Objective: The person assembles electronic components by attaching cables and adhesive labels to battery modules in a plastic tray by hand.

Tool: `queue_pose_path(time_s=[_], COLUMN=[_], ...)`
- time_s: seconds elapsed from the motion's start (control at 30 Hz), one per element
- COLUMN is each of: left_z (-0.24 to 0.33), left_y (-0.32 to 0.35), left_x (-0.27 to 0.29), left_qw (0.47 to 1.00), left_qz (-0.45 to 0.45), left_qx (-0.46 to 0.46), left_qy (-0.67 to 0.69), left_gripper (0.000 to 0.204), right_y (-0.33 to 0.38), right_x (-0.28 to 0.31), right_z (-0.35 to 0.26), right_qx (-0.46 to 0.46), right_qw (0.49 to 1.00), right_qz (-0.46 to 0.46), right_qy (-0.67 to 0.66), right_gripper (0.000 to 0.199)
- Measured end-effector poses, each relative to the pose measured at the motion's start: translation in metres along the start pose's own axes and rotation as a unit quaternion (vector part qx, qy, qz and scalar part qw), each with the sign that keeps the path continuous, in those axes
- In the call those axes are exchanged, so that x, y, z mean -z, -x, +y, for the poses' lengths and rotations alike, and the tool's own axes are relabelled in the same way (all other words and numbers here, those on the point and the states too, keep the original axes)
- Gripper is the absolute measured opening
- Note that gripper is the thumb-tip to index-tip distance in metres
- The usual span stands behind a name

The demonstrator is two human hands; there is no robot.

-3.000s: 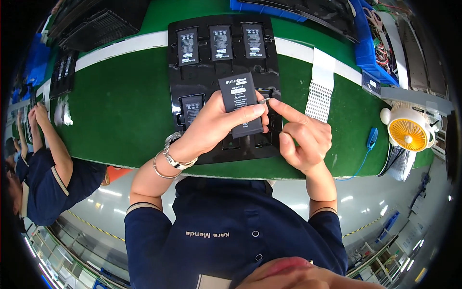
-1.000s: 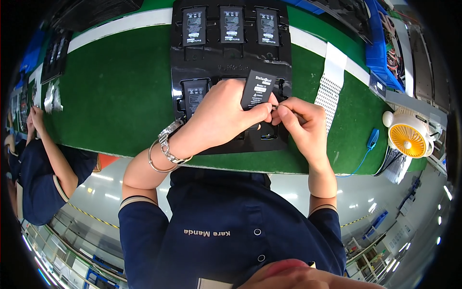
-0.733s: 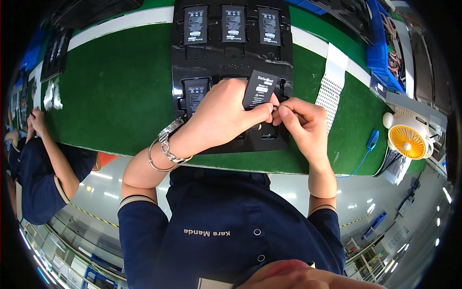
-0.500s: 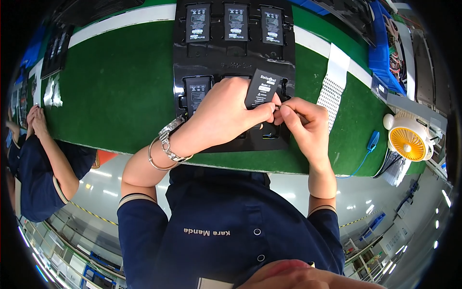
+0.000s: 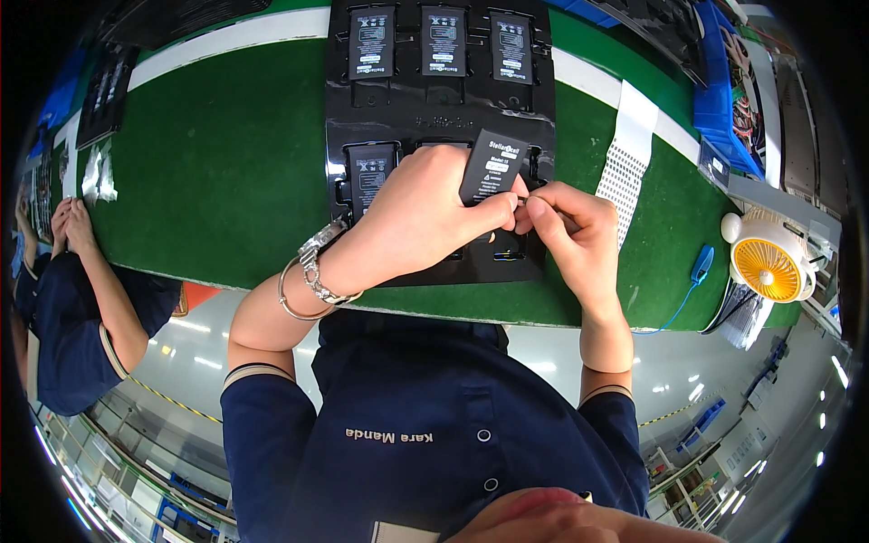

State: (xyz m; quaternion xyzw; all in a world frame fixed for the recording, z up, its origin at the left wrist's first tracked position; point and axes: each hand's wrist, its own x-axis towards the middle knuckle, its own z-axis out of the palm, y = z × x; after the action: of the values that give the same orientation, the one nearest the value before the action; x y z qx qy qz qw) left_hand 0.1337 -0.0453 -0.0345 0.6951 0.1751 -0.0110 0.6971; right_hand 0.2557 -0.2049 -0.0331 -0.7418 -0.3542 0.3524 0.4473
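Head | black battery (image 5: 493, 168) gripped in left hand (image 5: 439, 195) | right hand (image 5: 577, 230) pinched closed beside it, contents hidden

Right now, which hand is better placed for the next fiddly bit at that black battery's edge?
Probably the right hand: its fingertips are pinched close beside the black battery, while the left hand is busy holding it.

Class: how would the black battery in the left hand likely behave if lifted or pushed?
The black battery in the left hand is probably stiff: its edges look straight. Being a flat slab, it would likely slide rather than roll.
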Motion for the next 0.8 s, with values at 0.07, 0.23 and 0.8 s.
queue_pose_path(time_s=[0.07,0.23,0.8], left_z=[0.001,-0.004,-0.01], left_y=[0.0,-0.003,-0.006], left_x=[0.0,0.002,-0.008], left_qw=[1.0,1.0,0.986], left_qz=[0.001,0.006,-0.015], left_qx=[-0.001,0.002,-0.023], left_qy=[0.0,0.003,0.165], left_gripper=[0.014,0.015,0.016], right_y=[0.0,-0.003,0.001], right_x=[0.0,0.003,0.009], right_z=[0.003,0.0,0.007], right_qx=[0.003,-0.009,-0.005], right_qw=[1.0,0.995,0.994], right_qz=[0.003,0.028,0.028], right_qy=[0.004,0.1,-0.104], right_gripper=[0.014,0.016,0.015])
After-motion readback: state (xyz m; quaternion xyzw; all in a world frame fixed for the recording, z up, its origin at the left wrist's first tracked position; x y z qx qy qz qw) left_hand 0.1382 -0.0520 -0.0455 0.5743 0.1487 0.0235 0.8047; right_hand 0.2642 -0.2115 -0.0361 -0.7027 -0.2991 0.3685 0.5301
